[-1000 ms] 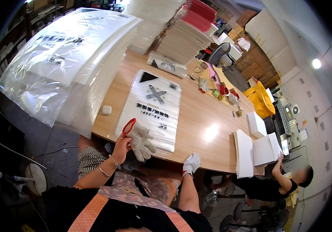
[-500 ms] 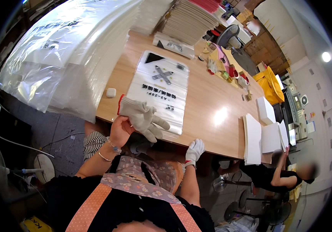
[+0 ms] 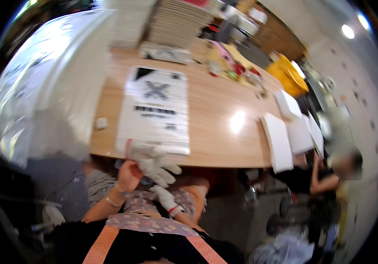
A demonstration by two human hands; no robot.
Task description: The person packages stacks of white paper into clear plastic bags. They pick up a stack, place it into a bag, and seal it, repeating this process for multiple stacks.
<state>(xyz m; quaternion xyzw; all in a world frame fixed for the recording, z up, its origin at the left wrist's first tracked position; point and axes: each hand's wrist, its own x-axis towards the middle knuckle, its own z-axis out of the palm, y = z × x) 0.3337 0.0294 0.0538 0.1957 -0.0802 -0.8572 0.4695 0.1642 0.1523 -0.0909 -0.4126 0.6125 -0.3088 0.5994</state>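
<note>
My bare left hand [image 3: 130, 175] is closed on a white knitted work glove [image 3: 153, 165] with a red cuff edge, holding it in front of the table's near edge. The glove's empty fingers hang out to the right. My right hand [image 3: 167, 200] wears a matching white glove and is over my lap, just below the held glove. Its fingers point up and left, somewhat blurred, with nothing seen in them. On the table lies a stack of clear plastic bags [image 3: 156, 127] with black print and a pencil drawing.
A small white case [image 3: 102, 123] sits near the table's [image 3: 217, 132] left edge. Clear plastic sheeting [image 3: 65, 83] hangs at left. Stacked boards [image 3: 178, 26] stand behind. Tape rolls [image 3: 239, 70] lie far right. White paper stacks [image 3: 277, 143] are at right, beside a seated person [image 3: 321, 178].
My right hand has left the table's edge and moved left to my lap, near the held glove. My left hand still holds the glove, lower now. The view has shifted.
</note>
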